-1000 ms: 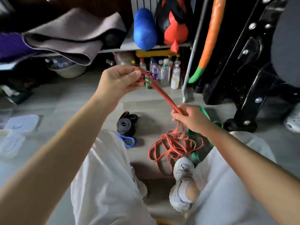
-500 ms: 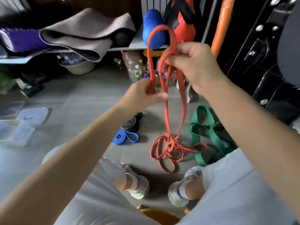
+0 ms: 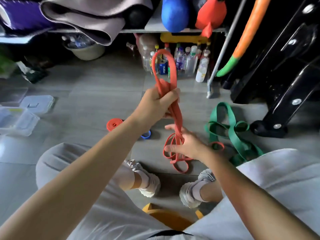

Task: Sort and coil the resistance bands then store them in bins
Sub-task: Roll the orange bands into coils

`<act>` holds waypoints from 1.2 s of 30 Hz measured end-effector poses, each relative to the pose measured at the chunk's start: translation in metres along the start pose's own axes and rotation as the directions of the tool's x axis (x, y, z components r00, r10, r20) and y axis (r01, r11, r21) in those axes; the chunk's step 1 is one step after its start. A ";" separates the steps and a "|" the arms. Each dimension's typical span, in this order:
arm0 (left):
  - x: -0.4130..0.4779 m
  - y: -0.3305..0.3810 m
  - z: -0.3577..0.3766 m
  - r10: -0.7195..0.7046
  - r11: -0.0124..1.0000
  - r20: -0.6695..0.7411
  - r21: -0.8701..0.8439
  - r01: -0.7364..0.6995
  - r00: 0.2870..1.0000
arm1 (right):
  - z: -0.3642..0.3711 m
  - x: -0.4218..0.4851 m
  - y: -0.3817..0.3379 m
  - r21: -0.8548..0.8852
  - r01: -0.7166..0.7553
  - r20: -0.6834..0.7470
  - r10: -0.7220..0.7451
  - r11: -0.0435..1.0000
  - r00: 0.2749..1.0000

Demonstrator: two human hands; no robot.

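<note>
While my left hand is raised in front of me, its fingers are curled tight round several gathered strands of the red band, thumb side up. One loop of that band stands up out of the top of my fist, and the strands hang down from under it.

My right hand is lower and nearer to me, with the fingers spread and nearly straight, pointing left. The hanging strands run down across its palm, between the upper and the lower fingers, and touch it. I cannot tell whether the thumb presses on them. Below this hand the remainder of the red band lies in loose, overlapping loops on the floor, just ahead of my shoes.

A green band lies in an untidy tangle on the floor to the right, near the red loops. To the left of my left forearm sits a coiled red band, and just beside it a coiled blue band, partly hidden by the arm. Clear bins stand well apart at the far left. Bottles are grouped under the shelf ahead.
</note>
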State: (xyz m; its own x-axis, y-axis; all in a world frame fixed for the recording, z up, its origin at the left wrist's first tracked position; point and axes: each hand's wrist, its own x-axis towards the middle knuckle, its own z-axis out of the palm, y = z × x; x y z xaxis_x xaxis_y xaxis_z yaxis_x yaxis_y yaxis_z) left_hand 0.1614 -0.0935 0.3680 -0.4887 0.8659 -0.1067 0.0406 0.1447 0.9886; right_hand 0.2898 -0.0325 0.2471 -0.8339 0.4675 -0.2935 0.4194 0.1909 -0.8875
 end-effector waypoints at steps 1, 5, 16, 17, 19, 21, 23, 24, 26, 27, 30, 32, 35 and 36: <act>-0.001 0.001 -0.002 0.022 0.999 -0.002 0.035 -0.022 1.000 | 0.015 0.001 0.013 -0.057 -0.046 -0.008 0.046 0.997 0.999; -0.002 0.001 -0.020 0.027 0.999 -0.129 0.036 -0.023 0.991 | 0.028 -0.004 0.063 -0.109 -0.187 -0.174 0.167 0.976 0.970; 0.018 -0.040 -0.026 -0.250 0.824 -0.032 0.518 0.230 0.968 | -0.043 0.016 -0.009 0.002 0.159 -0.405 -0.145 0.987 0.903; 0.019 -0.042 -0.025 -0.244 0.831 -0.044 0.505 0.233 0.969 | -0.055 0.016 -0.032 -0.004 0.229 -0.419 -0.210 0.973 0.883; 0.021 -0.043 -0.025 -0.230 0.866 -0.078 0.439 0.241 0.970 | -0.076 0.013 -0.073 -0.014 0.361 -0.405 -0.335 0.932 0.851; 0.023 -0.041 -0.027 -0.212 0.885 -0.097 0.403 0.233 0.972 | -0.090 0.006 -0.097 -0.033 0.452 -0.370 -0.431 0.892 0.823; 0.024 -0.037 -0.030 -0.194 0.884 -0.106 0.413 0.221 0.975 | -0.093 0.000 -0.104 -0.002 0.481 -0.352 -0.451 0.877 0.820; 0.024 -0.036 -0.032 -0.185 0.883 -0.108 0.418 0.214 0.977 | -0.091 -0.001 -0.102 0.015 0.474 -0.350 -0.439 0.880 0.827; 0.024 -0.037 -0.035 -0.173 0.885 -0.111 0.420 0.204 0.979 | -0.082 0.000 -0.087 -0.004 0.411 -0.351 -0.386 0.912 0.853; 0.023 -0.038 -0.036 -0.168 0.884 -0.111 0.423 0.200 0.979 | -0.076 0.001 -0.076 -0.036 0.361 -0.346 -0.350 0.932 0.870; 0.019 -0.044 -0.040 -0.158 0.875 -0.098 0.447 0.186 0.982 | -0.059 0.003 -0.049 -0.077 0.229 -0.332 -0.241 0.970 0.912; 0.017 -0.048 -0.040 -0.142 0.871 -0.089 0.463 0.167 0.986 | -0.053 0.004 -0.046 -0.054 0.220 -0.342 -0.225 0.974 0.912; 0.010 -0.049 -0.030 -0.017 0.887 -0.023 0.461 0.026 1.000 | -0.051 0.005 -0.062 0.022 0.292 -0.359 -0.265 0.956 0.895; 0.007 -0.049 -0.023 0.036 0.906 0.009 0.423 -0.036 0.999 | -0.051 0.006 -0.069 0.057 0.311 -0.366 -0.270 0.949 0.890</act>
State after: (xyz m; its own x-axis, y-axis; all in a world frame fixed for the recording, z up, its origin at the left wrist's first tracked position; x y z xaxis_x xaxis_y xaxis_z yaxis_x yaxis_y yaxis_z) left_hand 0.1356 -0.1057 0.3212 -0.4789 0.8749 -0.0724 0.4228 0.3021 0.8544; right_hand 0.2740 0.0009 0.3241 -0.7242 0.6810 0.1082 0.1179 0.2769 -0.9536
